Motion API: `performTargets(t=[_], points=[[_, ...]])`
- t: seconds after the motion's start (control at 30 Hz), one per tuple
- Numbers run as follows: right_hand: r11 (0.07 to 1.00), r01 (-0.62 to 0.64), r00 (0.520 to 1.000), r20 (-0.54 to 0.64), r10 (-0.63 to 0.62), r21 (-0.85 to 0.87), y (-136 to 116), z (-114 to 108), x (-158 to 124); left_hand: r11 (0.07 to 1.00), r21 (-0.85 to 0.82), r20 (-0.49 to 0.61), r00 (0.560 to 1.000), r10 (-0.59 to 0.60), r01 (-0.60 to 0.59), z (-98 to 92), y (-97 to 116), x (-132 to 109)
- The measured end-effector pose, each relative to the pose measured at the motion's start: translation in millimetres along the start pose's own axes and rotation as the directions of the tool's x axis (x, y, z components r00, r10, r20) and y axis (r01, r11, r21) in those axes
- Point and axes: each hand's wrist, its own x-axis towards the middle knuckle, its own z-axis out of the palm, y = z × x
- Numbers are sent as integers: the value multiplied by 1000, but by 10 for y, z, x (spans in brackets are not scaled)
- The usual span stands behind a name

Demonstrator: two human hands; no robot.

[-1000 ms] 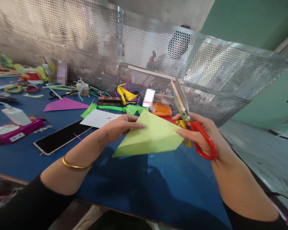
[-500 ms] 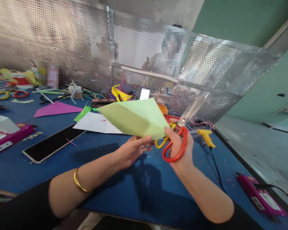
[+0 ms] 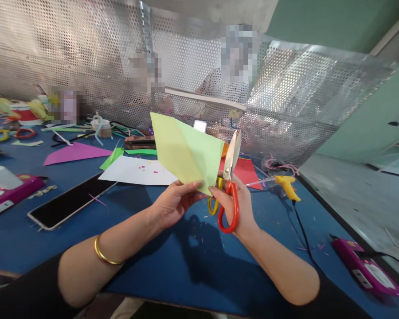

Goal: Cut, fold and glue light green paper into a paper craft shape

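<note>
A folded green paper (image 3: 186,153) is pinched upright by the left hand (image 3: 173,201); scissors (image 3: 229,186) are gripped, blades up, by the right hand (image 3: 236,206).

Black sleeves end near both elbows: the left sleeve (image 3: 23,292) at 8 o'clock in the view, the right sleeve (image 3: 339,305) at 5 o'clock. A thin gold bangle (image 3: 103,256) circles the wrist, at 7 o'clock from the left hand (image 3: 173,201).
</note>
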Motion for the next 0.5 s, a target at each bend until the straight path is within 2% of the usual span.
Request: performTargets(t=[0.1,0.23,0.33,0.43,0.5], points=[[1000,5,1000,22,-5,-5,23,-5,10,996,92,17,1000,3,-5,7,-8,3],[995,-13,999,39,17,-103,18,-183,23,997,78,-70,997,25,-20,32,102,15],[973,6,982,187,38,-229,-12,-416,-1,999,41,-118,992,39,-35,46,191,27],[941,38,926,365,93,-337,-60,-611,-44,998,16,-128,990,67,-65,47,231,44],[921,29,891,428,152,-389,-85,-684,-66,995,-5,-137,986,97,-98,40,237,58]])
